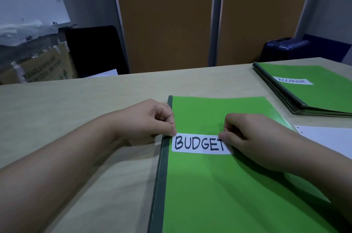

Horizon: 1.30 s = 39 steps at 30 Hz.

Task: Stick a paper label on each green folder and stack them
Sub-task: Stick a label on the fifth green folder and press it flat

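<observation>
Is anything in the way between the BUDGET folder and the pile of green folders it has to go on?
Nothing visible blocks it. Only bare table lies between the BUDGET folder and the stack of green folders. A white punched sheet lies flat beside that path. The left hand and right hand hold its BUDGET label.

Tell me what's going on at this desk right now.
A person is setting a white BUDGET label on the green folder in front of them, left hand pinching its left end, right hand its right end. The label lies across the cover near the spine. Far right on the table sits a stack of green folders, the top one bearing an ACCOUNT label.
</observation>
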### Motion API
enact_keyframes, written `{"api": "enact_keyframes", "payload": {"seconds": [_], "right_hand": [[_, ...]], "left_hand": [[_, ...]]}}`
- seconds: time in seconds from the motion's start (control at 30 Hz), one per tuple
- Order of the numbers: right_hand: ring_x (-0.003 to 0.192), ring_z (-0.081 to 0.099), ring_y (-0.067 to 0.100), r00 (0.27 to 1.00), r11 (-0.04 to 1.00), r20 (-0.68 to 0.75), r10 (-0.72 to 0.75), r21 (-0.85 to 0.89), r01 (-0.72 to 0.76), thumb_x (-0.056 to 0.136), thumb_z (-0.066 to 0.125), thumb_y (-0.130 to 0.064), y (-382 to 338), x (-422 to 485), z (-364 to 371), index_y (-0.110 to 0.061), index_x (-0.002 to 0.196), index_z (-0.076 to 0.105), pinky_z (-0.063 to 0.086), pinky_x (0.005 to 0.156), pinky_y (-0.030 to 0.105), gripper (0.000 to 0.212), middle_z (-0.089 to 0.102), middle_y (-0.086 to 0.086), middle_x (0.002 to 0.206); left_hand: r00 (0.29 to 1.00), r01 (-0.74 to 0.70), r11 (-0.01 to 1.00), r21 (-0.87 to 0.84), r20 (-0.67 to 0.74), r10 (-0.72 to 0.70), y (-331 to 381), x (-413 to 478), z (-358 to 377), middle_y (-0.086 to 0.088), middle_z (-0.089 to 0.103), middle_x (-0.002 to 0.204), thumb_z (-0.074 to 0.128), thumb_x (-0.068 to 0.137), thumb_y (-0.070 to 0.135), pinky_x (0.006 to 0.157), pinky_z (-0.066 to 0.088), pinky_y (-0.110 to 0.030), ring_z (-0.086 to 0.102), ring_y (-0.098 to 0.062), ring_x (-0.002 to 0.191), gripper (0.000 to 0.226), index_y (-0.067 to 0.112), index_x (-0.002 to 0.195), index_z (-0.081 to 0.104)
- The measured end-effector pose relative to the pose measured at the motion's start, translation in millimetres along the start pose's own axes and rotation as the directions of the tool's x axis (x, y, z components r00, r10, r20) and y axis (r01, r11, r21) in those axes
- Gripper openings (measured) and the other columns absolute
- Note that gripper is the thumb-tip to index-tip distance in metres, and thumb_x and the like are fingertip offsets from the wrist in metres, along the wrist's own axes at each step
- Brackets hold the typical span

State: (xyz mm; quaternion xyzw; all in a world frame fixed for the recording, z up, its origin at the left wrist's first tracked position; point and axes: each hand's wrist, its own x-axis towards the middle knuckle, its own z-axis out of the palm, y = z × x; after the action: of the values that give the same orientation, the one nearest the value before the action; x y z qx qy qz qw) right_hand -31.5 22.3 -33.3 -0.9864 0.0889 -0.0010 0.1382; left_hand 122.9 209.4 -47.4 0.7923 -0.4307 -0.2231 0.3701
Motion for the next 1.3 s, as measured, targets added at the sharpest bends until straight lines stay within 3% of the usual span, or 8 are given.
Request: {"api": "enact_keyframes", "payload": {"seconds": [0.13,0.47,1.3], "right_hand": [[0.060,0.044,0.005,1.000,0.999,-0.016,-0.020,-0.041,0.019,0.093,0.045,-0.044,1.2,2.4,2.9,-0.028,0.069,0.039,0.031,0.051,0.024,0.029,0.049,-0.010,0.067],[0.061,0.046,0.005,1.000,0.999,-0.002,-0.025,-0.036,0.025,0.093,0.045,-0.044,2.0,3.0,2.2,-0.028,0.070,0.041,0.032,0.051,0.024,0.029,0.051,-0.010,0.068],[0.059,0.042,0.005,1.000,0.999,-0.007,-0.029,-0.047,0.028,0.093,0.045,-0.044,0.7,2.5,2.5,-0.028,0.068,0.039,0.029,0.050,0.024,0.030,0.049,-0.009,0.067]], "left_hand": [[1.000,-0.015,0.999,0.037,-0.005,0.016,-0.8,1.1,-0.4,0.018,0.053,0.064,0.070,0.068,0.020,0.069,0.040,-0.032,0.047,-0.016,0.070,0.013,0.011,0.060,0.066],[1.000,-0.021,1.000,0.014,-0.004,0.021,-1.2,1.1,-0.4,0.015,0.050,0.063,0.070,0.067,0.018,0.067,0.038,-0.030,0.045,-0.017,0.069,0.016,0.019,0.053,0.063],[0.998,-0.059,0.989,0.134,-0.029,0.063,-0.4,2.8,3.4,0.018,0.051,0.062,0.065,0.065,0.017,0.062,0.041,-0.024,0.047,-0.010,0.063,0.014,0.021,0.053,0.061]]}}
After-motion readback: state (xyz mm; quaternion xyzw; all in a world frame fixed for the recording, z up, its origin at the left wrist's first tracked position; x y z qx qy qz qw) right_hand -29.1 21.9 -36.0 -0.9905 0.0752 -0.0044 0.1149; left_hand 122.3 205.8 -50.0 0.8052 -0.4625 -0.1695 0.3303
